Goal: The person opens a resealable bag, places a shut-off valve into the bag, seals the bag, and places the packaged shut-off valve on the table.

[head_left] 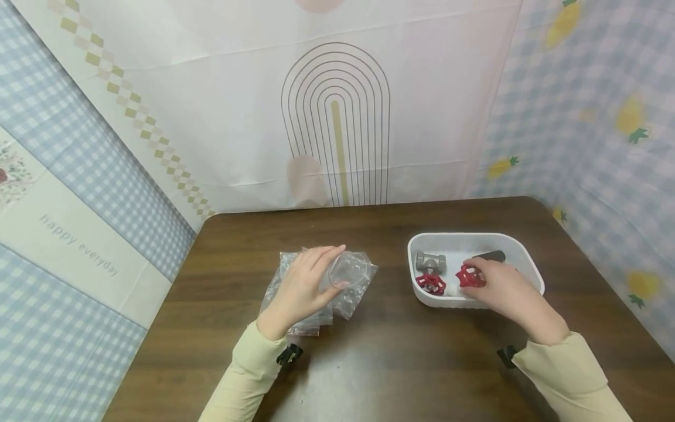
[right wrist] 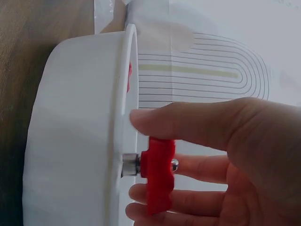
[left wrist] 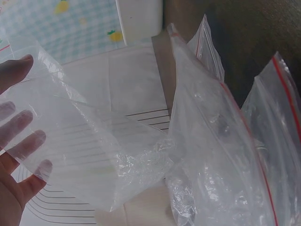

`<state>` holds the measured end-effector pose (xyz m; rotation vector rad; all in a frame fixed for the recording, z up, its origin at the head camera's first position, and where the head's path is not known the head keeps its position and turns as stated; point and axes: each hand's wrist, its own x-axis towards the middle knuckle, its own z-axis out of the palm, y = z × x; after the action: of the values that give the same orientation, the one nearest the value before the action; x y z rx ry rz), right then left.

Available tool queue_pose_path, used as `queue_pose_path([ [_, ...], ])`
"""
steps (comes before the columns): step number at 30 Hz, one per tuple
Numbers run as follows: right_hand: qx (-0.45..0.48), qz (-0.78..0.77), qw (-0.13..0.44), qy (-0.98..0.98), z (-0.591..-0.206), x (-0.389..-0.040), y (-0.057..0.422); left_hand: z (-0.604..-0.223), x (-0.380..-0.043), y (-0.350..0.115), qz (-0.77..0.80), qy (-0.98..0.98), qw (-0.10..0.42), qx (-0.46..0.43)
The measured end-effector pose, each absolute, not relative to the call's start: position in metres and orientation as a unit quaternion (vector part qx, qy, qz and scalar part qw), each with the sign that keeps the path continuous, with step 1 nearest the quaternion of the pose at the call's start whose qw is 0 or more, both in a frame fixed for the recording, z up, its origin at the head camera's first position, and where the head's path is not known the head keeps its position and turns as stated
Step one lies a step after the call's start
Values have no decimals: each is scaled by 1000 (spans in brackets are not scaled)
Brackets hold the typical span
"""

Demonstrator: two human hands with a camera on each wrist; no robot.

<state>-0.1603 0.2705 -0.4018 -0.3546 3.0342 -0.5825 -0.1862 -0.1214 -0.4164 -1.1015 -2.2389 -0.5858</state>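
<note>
In the head view my left hand (head_left: pixel 304 283) holds a clear zip bag (left wrist: pixel 94 141), its thumb and fingers spread at the rounded mouth. Its fingers show through the plastic in the left wrist view. More clear zip bags (head_left: pixel 311 322) with red seal lines lie beneath that hand. My right hand (head_left: pixel 506 287) reaches into a white tray (head_left: pixel 422 299) and grips a valve by its red handwheel (right wrist: pixel 160 174). A metal stem (right wrist: pixel 130 165) sticks out behind the wheel; the tray rim hides what lies beyond. Another valve (head_left: pixel 431 265), with a grey body and red wheel, lies at the tray's left end.
A dark elongated piece (head_left: pixel 493 256) lies in the tray behind the right hand, and a small white piece (head_left: pixel 452 290) near its front wall. The brown wooden table (head_left: pixel 369 363) reaches back to a patterned cloth (head_left: pixel 221 117). Checked cloth hangs at both sides.
</note>
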Motion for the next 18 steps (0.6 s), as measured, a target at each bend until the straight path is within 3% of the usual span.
queue_pose_path([
  [11, -109, -180, -19, 977, -388, -151, 280, -422, -187, -122, -228, -833, 290, -412],
  [18, -54, -220, -131, 965, -357, -133, 284, -422, -186, -122, -231, -831, 289, -415],
])
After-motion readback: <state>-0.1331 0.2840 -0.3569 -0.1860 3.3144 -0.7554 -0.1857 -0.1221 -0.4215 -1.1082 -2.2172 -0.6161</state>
